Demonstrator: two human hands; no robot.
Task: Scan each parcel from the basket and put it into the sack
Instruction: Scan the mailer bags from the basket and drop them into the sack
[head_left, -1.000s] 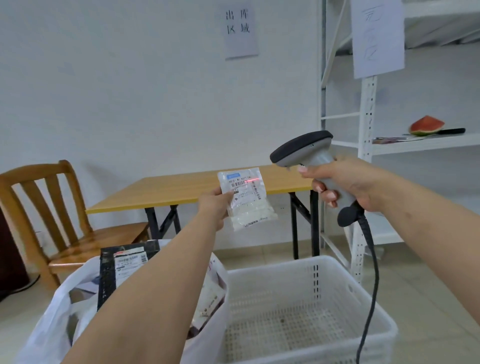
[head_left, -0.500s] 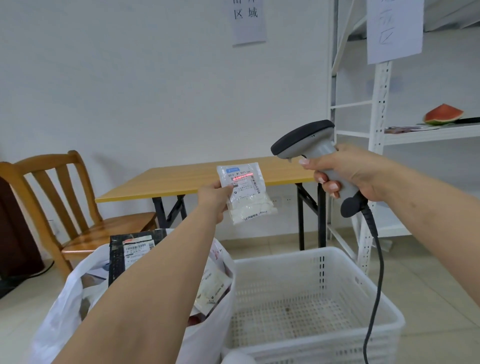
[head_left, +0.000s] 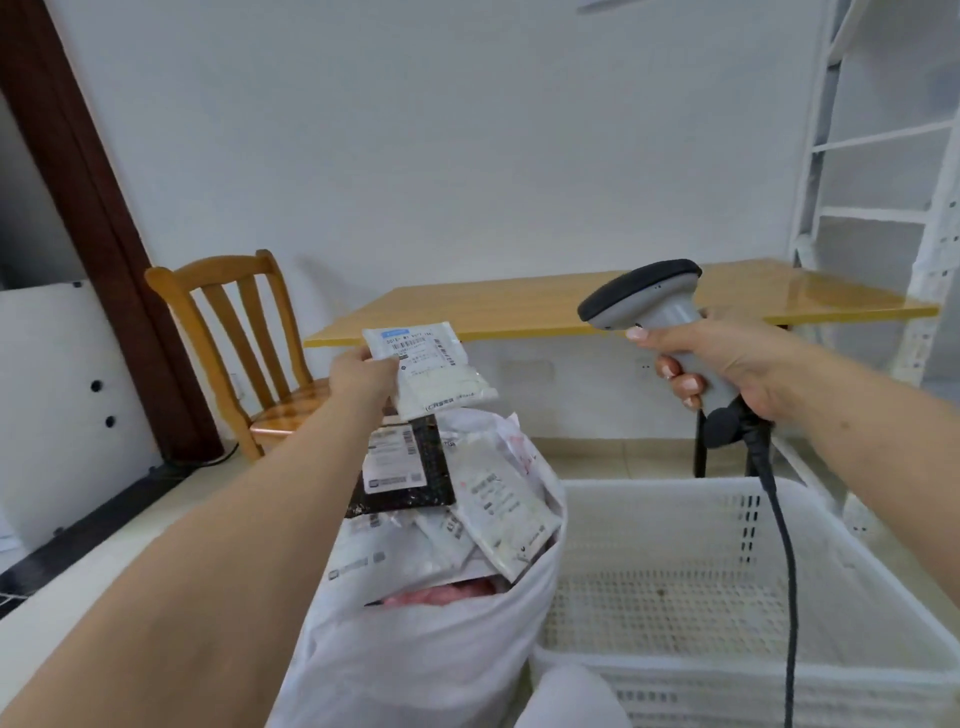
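Note:
My left hand (head_left: 363, 382) pinches a small clear parcel (head_left: 431, 371) with a white label, holding it just above the mouth of the white sack (head_left: 415, 649). The sack is stuffed with several parcels, among them a black one (head_left: 415, 480). My right hand (head_left: 727, 369) grips the grey barcode scanner (head_left: 649, 304), its head pointing left, to the right of the parcel. No red scan line shows on the label. The white plastic basket (head_left: 841, 613) on the right shows only its bare perforated floor.
A wooden chair (head_left: 244, 358) stands behind the sack on the left, a wooden table (head_left: 597, 306) behind both hands. White metal shelving (head_left: 883, 208) rises at the right. The scanner's black cable (head_left: 784, 571) hangs down over the basket. A dark door frame (head_left: 88, 208) is at left.
The camera has tilted down and left. My left hand has carried the parcel lower, over the sack. The red scan line on the label is gone.

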